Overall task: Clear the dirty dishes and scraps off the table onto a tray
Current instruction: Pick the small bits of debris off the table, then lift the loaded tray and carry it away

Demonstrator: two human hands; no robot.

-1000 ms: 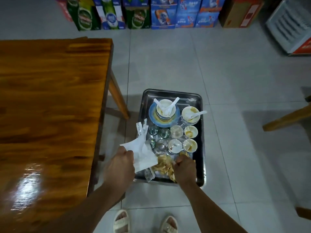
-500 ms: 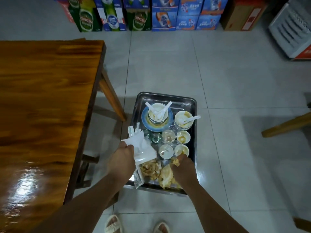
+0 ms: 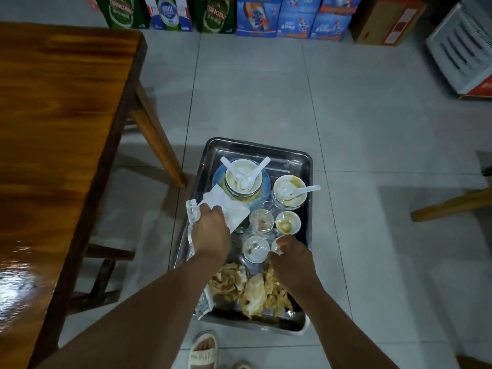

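**Both hands over the loaded tray**

The metal tray (image 3: 298, 155) sits on the tiled floor (image 3: 346, 115) beside the wooden table (image 3: 58, 129). The left hand (image 3: 211, 231) hangs over the tray's left rim, its fingers curled round a white paper napkin (image 3: 226, 206) and a crumpled strip of clear plastic wrapping (image 3: 192, 217). The napkin spreads out just beyond the fingertips, its far edge lying against the blue plate (image 3: 262, 194); the plastic trails from the outer side of the hand down along the rim.

The right hand (image 3: 291, 262) is low over the tray's near half, fingers bent, the tips at the rim of a small white cup that they mostly hide. Whether they actually pinch it cannot be told. Another small cup (image 3: 255, 249) stands just left of these fingertips, and two more, a clear one (image 3: 261, 221) and a sauce-stained one (image 3: 288, 222), stand just beyond them. Under the right wrist lie the crumpled, greasy scraps (image 3: 253, 291).

Further beyond both hands, a bowl (image 3: 243, 175) with two white spoons (image 3: 259, 167) stands on the blue plate, and a second stained bowl (image 3: 289, 191) with one spoon stands to its right.
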